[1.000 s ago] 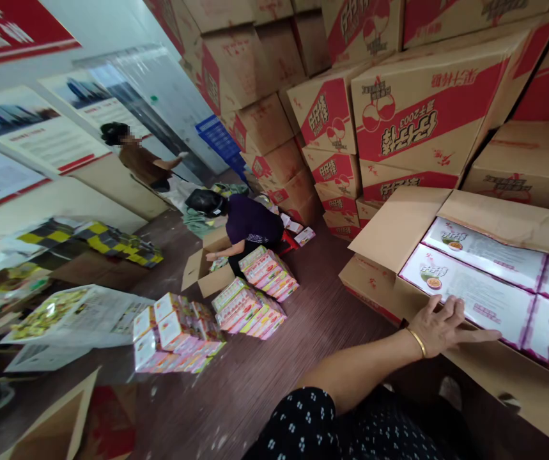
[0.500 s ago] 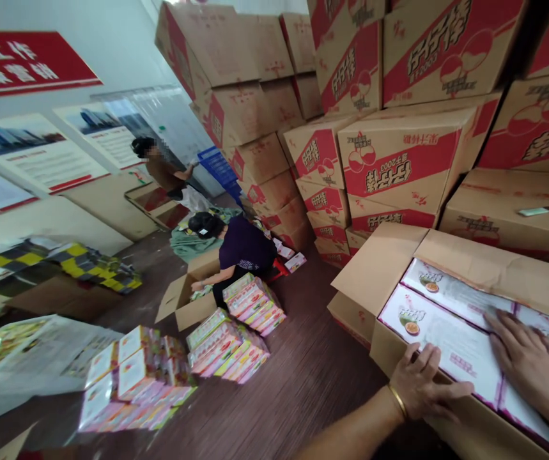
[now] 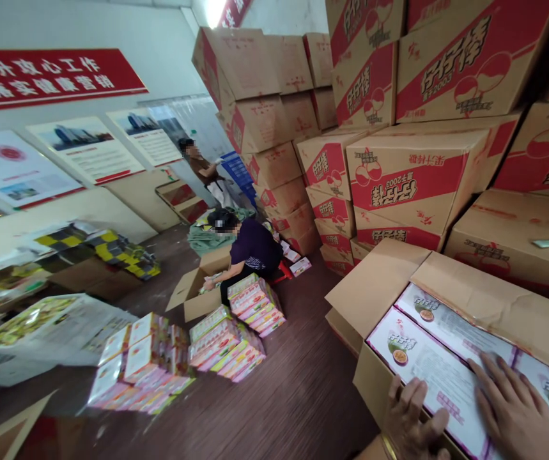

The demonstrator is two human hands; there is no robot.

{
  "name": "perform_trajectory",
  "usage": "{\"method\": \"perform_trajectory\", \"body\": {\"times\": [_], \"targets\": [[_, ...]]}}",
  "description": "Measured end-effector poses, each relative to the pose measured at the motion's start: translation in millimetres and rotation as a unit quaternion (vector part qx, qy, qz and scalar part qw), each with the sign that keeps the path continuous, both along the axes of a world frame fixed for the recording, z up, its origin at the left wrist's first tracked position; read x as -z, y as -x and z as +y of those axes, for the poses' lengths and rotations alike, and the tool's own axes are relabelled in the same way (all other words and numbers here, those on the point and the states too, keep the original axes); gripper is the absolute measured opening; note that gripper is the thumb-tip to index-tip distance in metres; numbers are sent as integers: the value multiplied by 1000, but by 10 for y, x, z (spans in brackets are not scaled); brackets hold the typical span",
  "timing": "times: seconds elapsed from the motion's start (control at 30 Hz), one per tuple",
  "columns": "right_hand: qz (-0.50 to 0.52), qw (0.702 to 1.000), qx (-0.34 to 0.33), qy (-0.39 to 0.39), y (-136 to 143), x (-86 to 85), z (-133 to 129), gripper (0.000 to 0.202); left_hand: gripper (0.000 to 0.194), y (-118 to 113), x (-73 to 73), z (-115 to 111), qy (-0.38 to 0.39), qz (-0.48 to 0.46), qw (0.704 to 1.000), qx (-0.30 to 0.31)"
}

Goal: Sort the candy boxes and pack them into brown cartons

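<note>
An open cardboard carton [image 3: 372, 383] stands at the lower right, packed with white candy boxes [image 3: 440, 370] that have purple edges. My left hand [image 3: 411, 415], a gold bangle at its wrist, is at the carton's near side wall. Its fingers are spread over that edge and touch the top of the nearest white box. Flat on the tops of the boxes rests my right hand [image 3: 514, 406], fingers stretched out and somewhat apart. Neither hand is wrapped round anything. One carton flap [image 3: 379, 284] is folded outward at the left end.
Tall stacks of printed cartons [image 3: 403, 185] rise behind the open carton. A person [image 3: 255, 249] crouches on the floor beside another open box, near piles of small colourful boxes [image 3: 226, 338]. Farther back stands a second person [image 3: 202, 169]. A white bin [image 3: 87, 326] is at left.
The view has tilted and shifted, so the carton and both hands appear lower and slightly farther left. Both hands keep about the same places on the boxes.
</note>
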State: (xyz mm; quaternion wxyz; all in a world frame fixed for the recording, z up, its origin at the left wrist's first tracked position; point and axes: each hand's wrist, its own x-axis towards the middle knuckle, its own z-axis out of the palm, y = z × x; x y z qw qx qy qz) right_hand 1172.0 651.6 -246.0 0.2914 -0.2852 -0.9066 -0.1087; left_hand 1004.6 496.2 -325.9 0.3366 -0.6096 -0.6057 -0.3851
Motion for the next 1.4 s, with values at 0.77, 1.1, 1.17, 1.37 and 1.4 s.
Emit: {"method": "perform_trajectory", "body": {"times": [0.77, 1.1, 1.17, 1.37, 1.4], "targets": [[22, 997, -65, -44, 100, -136, -21, 41, 50, -79, -412, 17, -24, -48, 999, 1], [13, 996, -74, -43, 98, -206, -43, 39, 62, -76, -235, -33, 15, -45, 999, 1], [10, 997, -73, -39, 96, -208, -44, 39, 63, -76, -227, -35, 15, -47, 999, 2], [5, 998, -64, -28, 82, -191, -40, 40, 63, -81, -212, -63, 51, -33, 998, -6], [6, 997, -65, -29, 78, -185, -35, 40, 63, -81, -202, -69, 56, -29, 998, -7]]}}
